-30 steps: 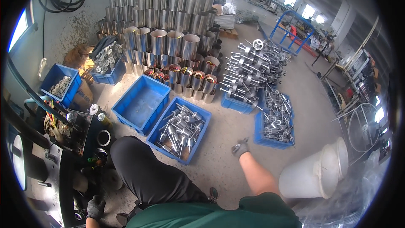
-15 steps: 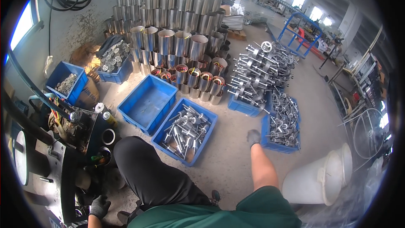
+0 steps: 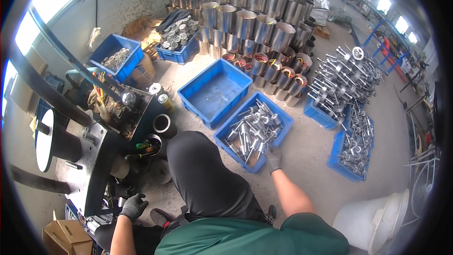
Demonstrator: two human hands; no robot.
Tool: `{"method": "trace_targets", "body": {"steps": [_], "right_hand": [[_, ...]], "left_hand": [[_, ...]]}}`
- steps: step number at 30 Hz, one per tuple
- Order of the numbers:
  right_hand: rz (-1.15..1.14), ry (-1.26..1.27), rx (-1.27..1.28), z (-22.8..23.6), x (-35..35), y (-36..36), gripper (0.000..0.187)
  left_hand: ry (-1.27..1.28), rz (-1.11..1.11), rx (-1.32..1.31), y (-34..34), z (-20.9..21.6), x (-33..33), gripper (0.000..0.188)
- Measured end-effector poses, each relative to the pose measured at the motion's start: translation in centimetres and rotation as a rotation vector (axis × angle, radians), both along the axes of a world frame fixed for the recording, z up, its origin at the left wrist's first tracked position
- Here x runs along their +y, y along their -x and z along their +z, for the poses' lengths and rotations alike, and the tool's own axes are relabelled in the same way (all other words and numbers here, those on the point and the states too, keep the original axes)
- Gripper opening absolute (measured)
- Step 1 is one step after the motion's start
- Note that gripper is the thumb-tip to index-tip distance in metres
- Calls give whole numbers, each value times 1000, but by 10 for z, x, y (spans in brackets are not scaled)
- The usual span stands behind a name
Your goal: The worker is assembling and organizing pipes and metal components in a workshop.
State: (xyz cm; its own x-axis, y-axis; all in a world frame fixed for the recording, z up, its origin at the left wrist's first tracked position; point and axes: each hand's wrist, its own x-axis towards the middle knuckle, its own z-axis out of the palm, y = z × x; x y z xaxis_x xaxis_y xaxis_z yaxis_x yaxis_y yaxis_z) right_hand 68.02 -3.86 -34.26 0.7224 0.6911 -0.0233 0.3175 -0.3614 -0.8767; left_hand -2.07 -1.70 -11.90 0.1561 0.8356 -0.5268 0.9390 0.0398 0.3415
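Note:
My right hand (image 3: pixel 273 158), in a grey glove, is at the right rim of a blue bin (image 3: pixel 219 138) in front of me. Its fingers stretch toward the metal shafts (image 3: pixel 252 130) heaped loosely inside, and nothing shows in its grasp. Whether the fingertips touch a shaft is too small to tell. My left hand (image 3: pixel 134 207), gloved in dark grey, hangs low beside the machine (image 3: pixel 89 170) on my left. Its fingers are loosely bent and apart, holding nothing visible.
Behind the shaft bin stands a bare-bottomed blue bin (image 3: pixel 214 89). Shiny metal cylinders (image 3: pixel 245 23) are stacked high at the back. To the right, blue bins (image 3: pixel 337 158) carry piled shafts with discs. A white bucket (image 3: pixel 368 222) stands near right, a cardboard box (image 3: pixel 68 238) near left.
My right hand has moved left from beside the right-hand bins to the shaft bin's rim. My left hand has lifted slightly, its fingers loosening. The view has swung left and down.

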Motion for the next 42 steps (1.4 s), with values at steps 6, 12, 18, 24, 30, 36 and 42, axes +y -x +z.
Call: {"method": "trace_targets", "body": {"steps": [6,12,18,24,30,36,42], "right_hand": [[323,370,-73,5,84,17,43],[353,892,-206,29,118,73,96],[327,907,-161,39,124,85,93],[386,584,-139,41,111,66,74],[663,536,-469,151,167,-2,33],[1050,472,-930,320,255,78,33],[1389,281,-1265,400,242,245,21]], "left_hand": [[70,14,68,-3,11,-1,53],[91,9,61,-7,19,-2,53],[82,57,18,-9,23,-2,52],[44,18,-9,-17,31,6,52],[1,-11,-74,-24,45,15,54],[-103,-77,-86,-30,50,25,55],[-300,-83,-226,-41,69,40,51]]}}
